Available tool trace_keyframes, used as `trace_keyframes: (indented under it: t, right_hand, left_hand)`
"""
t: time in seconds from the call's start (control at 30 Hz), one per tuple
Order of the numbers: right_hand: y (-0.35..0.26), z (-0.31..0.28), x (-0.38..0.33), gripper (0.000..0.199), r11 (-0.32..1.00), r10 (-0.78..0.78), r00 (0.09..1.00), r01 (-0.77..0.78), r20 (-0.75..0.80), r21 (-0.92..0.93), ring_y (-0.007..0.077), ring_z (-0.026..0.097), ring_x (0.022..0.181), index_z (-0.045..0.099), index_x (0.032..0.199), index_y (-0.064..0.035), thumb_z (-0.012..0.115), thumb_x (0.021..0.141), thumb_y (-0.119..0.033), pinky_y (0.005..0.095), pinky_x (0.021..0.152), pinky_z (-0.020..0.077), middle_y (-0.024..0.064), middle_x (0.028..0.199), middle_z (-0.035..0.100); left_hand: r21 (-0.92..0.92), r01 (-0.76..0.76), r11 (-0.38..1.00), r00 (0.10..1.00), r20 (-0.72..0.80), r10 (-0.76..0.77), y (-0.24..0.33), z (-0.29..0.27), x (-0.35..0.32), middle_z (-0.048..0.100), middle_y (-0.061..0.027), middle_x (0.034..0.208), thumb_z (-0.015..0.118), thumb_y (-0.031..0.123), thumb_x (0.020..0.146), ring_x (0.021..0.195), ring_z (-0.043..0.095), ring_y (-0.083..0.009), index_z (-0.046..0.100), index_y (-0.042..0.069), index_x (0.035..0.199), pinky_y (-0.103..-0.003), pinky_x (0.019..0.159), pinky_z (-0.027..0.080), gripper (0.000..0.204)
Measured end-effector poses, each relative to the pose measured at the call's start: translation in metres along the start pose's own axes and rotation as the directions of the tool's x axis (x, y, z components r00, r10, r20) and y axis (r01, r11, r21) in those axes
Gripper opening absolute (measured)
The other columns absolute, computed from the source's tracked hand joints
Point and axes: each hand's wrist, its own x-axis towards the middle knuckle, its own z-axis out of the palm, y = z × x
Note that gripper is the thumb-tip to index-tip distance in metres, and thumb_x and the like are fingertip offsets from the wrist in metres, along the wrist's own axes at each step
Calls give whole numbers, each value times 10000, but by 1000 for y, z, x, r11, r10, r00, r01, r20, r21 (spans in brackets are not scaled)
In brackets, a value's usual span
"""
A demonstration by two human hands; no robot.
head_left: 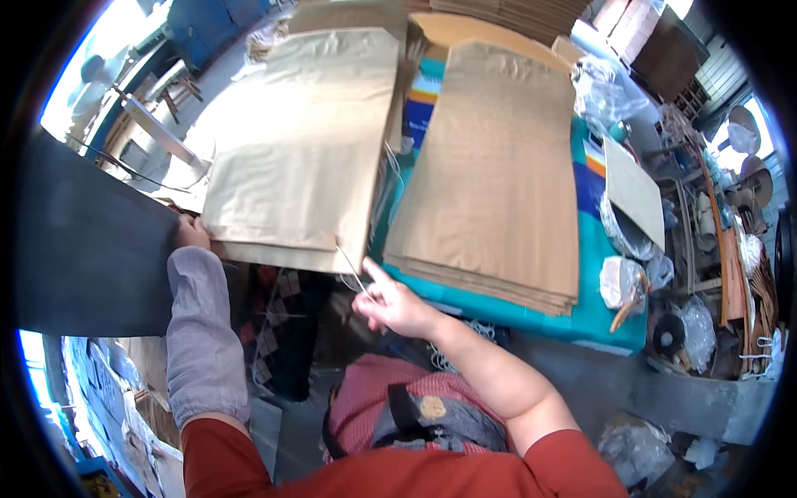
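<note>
On the left lies a stack of large brown paper bags (303,149), its near edge toward me. My left hand (193,233), below a grey sleeve cover, grips the near left corner of the top bag, beside a dark sheet-like surface (91,249). Close to the near right corner is my right hand (392,304), index finger stretched forward, other fingers curled. A thin pale needle-like rod (354,269) runs from the bag's edge into its grip. A second pile of brown paper bags (498,174) rests to the right.
The right pile lies on a teal-covered table (610,311). Plastic-wrapped bundles (621,282) and a light board (633,191) sit at its right side. Beyond stands a cluttered rack (706,224). A fan (101,70) is at far left. White string (452,349) hangs below the table edge.
</note>
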Motion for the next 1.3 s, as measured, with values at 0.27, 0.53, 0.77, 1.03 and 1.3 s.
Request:
trace_keyframes:
  t: [0.27, 0.53, 0.77, 1.03, 1.3]
  right_hand:
    - [15, -186, -244, 197, 418, -551, 610, -388, -569, -821, 269, 627, 894, 680, 987, -30, 544, 845, -22, 369, 805, 496, 135, 933, 646]
    - [48, -264, -356, 540, -74, -449, 562, -798, -694, -598, 295, 582, 905, 543, 1287, -162, 652, 779, -17, 403, 768, 480, 104, 965, 540]
    - [1, -298, -337, 180, 617, -687, 63, -475, -724, -627, 107, 567, 586, 650, 906, 22, 705, 834, -134, 259, 552, 450, 43, 691, 623]
    - [5, -412, -283, 239, 944, -295, -192, -211, -936, -254, 126, 613, 488, 619, 762, 63, 690, 834, -154, 258, 449, 484, 74, 624, 641]
    - [-15, -386, -283, 191, 940, -340, -204, -91, -918, -328, 89, 557, 471, 582, 832, 12, 682, 859, -148, 219, 434, 443, 40, 619, 600]
  left_hand:
    - [-444, -573, 689, 792, -86, 604, 232, -95, -191, 618, -110, 771, 704, 58, 748, 713, 602, -276, 624, 55, 790, -359, 647, 484, 91]
    - [-691, -546, 473, 30, 549, 836, 333, -64, -364, 586, -103, 1007, 680, 122, 700, 919, 584, -285, 619, 70, 1023, -415, 740, 479, 333]
    - [-559, -641, 526, 119, 605, 787, 334, -17, -387, 562, -140, 1218, 513, 107, 816, 1098, 534, -354, 557, 162, 1265, -445, 933, 428, 454]
    - [-467, -722, 510, 76, 679, 730, 342, 5, -390, 638, -198, 936, 575, 80, 751, 852, 631, -342, 651, 43, 889, -439, 698, 518, 162]
    - [-508, -799, 322, 78, 444, 893, 334, -3, -390, 643, -141, 874, 567, 113, 767, 765, 643, -309, 615, 47, 1060, -435, 682, 508, 304]
